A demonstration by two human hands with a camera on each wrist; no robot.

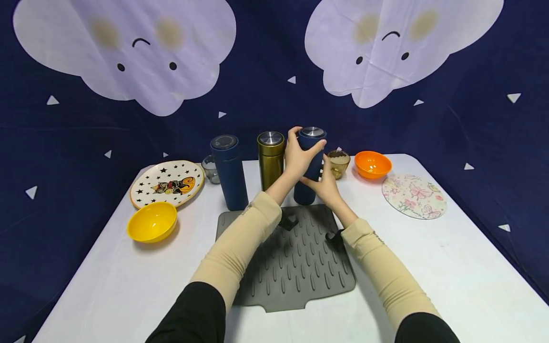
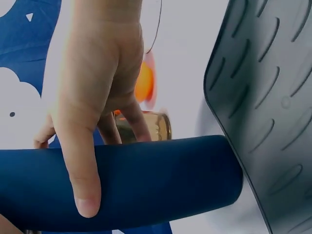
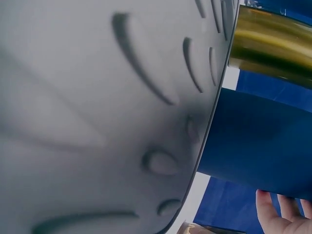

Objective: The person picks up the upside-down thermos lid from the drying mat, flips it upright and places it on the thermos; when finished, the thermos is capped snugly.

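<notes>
Both hands hold a dark blue thermos (image 1: 310, 164), upright beyond the far edge of a grey ridged mat (image 1: 300, 257). My left hand (image 1: 298, 155) grips it near its silver-topped lid, thumb across the front. Lower down, my right hand (image 1: 327, 186) holds the right side, its thumb in front and fingers behind. In the left wrist view the right hand (image 2: 97, 83) spans the thermos (image 2: 165, 180), whose base lies close to the mat's edge. The right wrist view shows right-hand fingers (image 3: 285, 212) against the thermos (image 3: 258, 144).
A gold thermos (image 1: 271, 162) and another blue thermos (image 1: 230, 174) stand to the left. Behind are a clear glass (image 1: 210, 167) and an amber glass (image 1: 339, 164). A patterned plate (image 1: 167, 183) and yellow bowl (image 1: 152, 223) sit left; an orange bowl (image 1: 372, 165) and floral disc (image 1: 413, 196) right.
</notes>
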